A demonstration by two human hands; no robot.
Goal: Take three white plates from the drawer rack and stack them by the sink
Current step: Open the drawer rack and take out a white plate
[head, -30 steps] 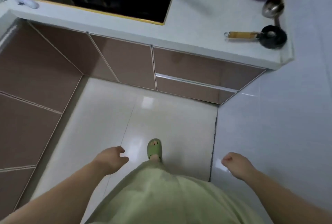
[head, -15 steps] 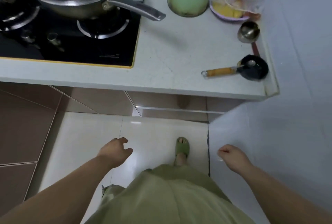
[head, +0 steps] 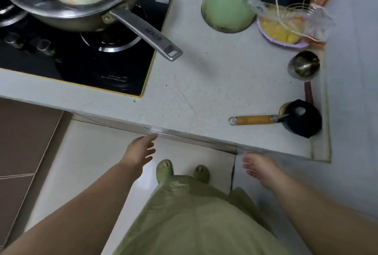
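I stand close against a white countertop [head: 204,91]. Just under its front edge runs the metal handle strip of a drawer [head: 194,139], which looks closed; its front is hidden below the counter. My left hand [head: 141,150] is empty with fingers spread, its fingertips at the left end of that strip. My right hand [head: 259,166] is also empty, fingers loosely apart, just below the counter edge near the right end of the strip. No plates, drawer rack or sink are in view.
A black gas hob [head: 81,60] carries a steel pan [head: 81,5] whose handle juts over the counter. A green kettle [head: 227,7], a bowl of yellow food [head: 280,29], a steel cup [head: 303,66] and a small black ladle [head: 300,118] stand right. A tiled wall [head: 353,111] closes the right side.
I have stepped up to the counter, so it fills more of the view. Both hands have risen from hanging over the floor to just under the counter edge, fingers opening.
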